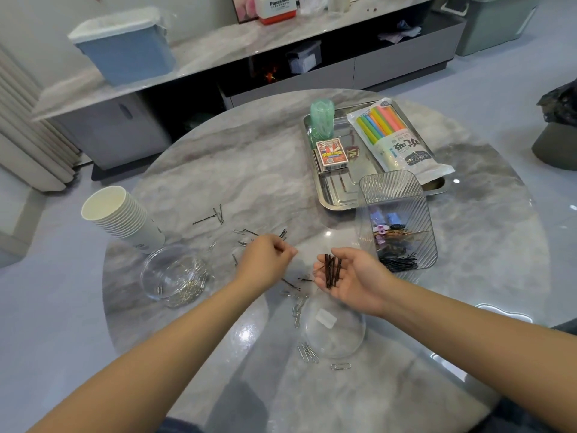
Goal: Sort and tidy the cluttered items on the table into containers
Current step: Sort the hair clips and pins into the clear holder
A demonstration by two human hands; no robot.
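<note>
Far left of the fingers: stack of paper cups (123, 215) lying tilted, and just below it a round clear bowl (176, 276) already holding paper clips. Between bowl and left hand: loose bobby pins (215, 215) and a few clips scattered on the bench (218, 170).

Left hand (265, 260), fingers curled inward as if pinching something small; whether a pin is held cannot be told. Best to lift one pin at a time by its closed end, not sweep, since clips lie mixed in beside them.

Right hand (349, 276), palm up and cupped, fingers loosely bent around a bundle of dark bobby pins (332, 270) lying across the palm. Worth keeping the palm level so the bundle does not slide off.

Just right of that hand: ribbed clear bin (396, 220) with more pins and hair clips inside, the likely drop point, reached by a short tilt. Below the right hand: clear round lid (334, 329) with stray paper clips (307, 353) beside it.

Open bench toward the top left; steel tray (340, 198) crowds the upper right. Near bench edge close under the forearms.
</note>
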